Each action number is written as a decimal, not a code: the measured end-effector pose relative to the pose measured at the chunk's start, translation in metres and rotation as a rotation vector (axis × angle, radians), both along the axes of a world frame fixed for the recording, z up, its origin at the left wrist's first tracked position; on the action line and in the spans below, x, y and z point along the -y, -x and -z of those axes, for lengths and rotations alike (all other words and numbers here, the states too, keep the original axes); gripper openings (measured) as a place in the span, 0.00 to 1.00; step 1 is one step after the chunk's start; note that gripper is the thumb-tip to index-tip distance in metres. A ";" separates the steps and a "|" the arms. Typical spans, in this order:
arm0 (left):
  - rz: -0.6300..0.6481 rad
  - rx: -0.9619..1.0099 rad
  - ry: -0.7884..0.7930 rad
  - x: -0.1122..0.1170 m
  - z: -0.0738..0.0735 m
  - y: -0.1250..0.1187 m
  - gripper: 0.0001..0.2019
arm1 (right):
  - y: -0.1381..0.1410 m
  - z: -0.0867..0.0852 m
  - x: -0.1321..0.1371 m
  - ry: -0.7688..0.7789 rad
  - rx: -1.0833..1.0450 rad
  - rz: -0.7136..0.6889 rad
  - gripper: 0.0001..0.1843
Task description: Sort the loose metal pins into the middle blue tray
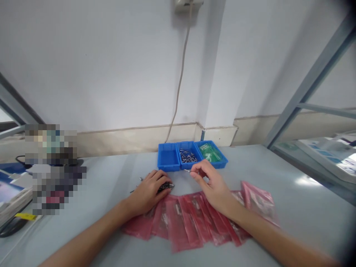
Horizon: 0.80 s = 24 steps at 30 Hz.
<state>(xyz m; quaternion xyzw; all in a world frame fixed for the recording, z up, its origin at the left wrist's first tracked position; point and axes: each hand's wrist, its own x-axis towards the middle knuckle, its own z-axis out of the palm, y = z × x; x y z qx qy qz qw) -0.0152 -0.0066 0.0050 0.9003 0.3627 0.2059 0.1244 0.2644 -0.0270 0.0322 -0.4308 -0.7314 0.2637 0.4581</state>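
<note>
My left hand (151, 189) lies on the table with its fingers curled over a bunch of small dark and silver metal pieces (166, 186); their exact kind is too small to make out. A few more poke out at its far left side. My right hand (210, 183) is raised in front of the blue bins, thumb and forefinger pinching a thin silver metal pin (187, 170). Below both hands, several red plastic bags (178, 222) overlap in a fanned row, with small metal parts inside some. Another red bag (261, 202) lies to the right of my right wrist.
Three blue bins stand side by side at the back: a bare left bin (168, 157), a middle bin (191, 167) with short silver pins, and a right bin (222, 163) with green packets (210, 152). Papers (16, 193) lie at left. A metal frame (306, 89) rises at right.
</note>
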 end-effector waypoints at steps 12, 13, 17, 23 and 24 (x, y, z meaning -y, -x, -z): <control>0.004 -0.011 0.006 -0.001 0.001 0.000 0.09 | 0.001 0.010 -0.009 0.432 -0.404 -0.125 0.18; 0.004 -0.010 0.006 -0.001 0.001 0.000 0.09 | 0.001 0.010 -0.009 0.452 -0.435 -0.134 0.18; 0.003 -0.007 0.001 -0.001 0.000 0.000 0.09 | 0.002 0.012 -0.010 0.507 -0.513 -0.159 0.18; 0.004 0.012 -0.017 0.000 0.000 -0.001 0.09 | 0.001 0.013 -0.011 0.531 -0.552 -0.153 0.18; 0.003 0.011 -0.017 0.000 0.000 -0.001 0.09 | 0.001 0.013 -0.011 0.528 -0.551 -0.152 0.18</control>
